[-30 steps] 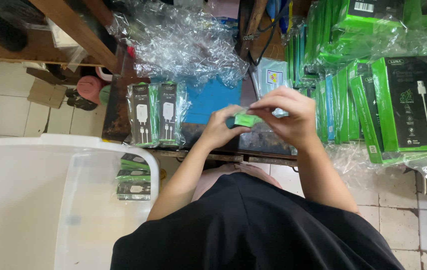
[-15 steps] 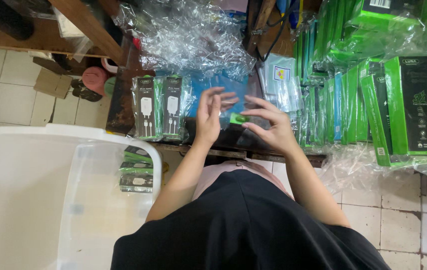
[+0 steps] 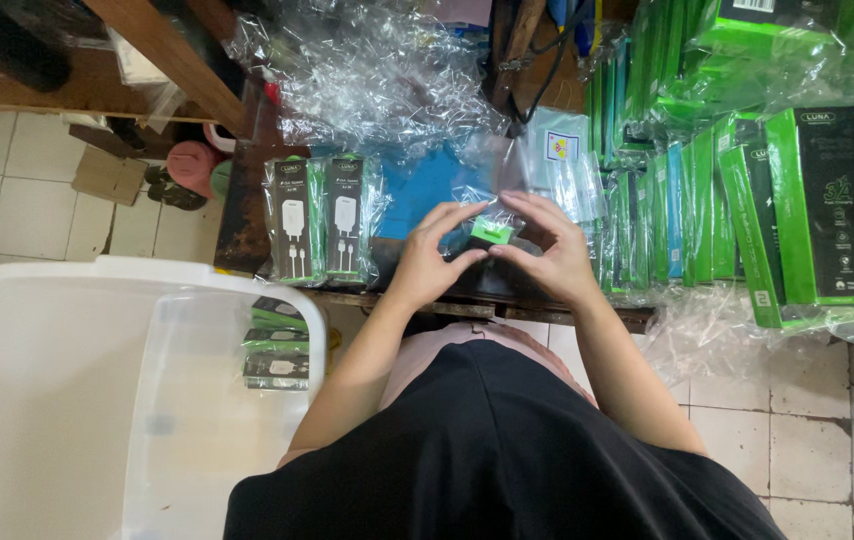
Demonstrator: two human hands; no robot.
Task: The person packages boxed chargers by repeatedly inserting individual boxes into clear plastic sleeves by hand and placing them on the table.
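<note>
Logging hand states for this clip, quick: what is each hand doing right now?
Left hand: fingers closed on the small green-and-black box.
Right hand: fingers also closed on the same box, from the other side.

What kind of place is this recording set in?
Probably a small packing workshop or stockroom for phone chargers: stacked green charger boxes, heaps of clear plastic wrap, and a white plastic tub holding packed boxes beside the workbench.

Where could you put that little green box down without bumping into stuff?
The blue patch between the two wrapped charger boxes and the hands is bare. Most of the white tub is free too, left of the few boxes inside. The right is crowded with green boxes; crumpled plastic wrap covers the far side.
</note>
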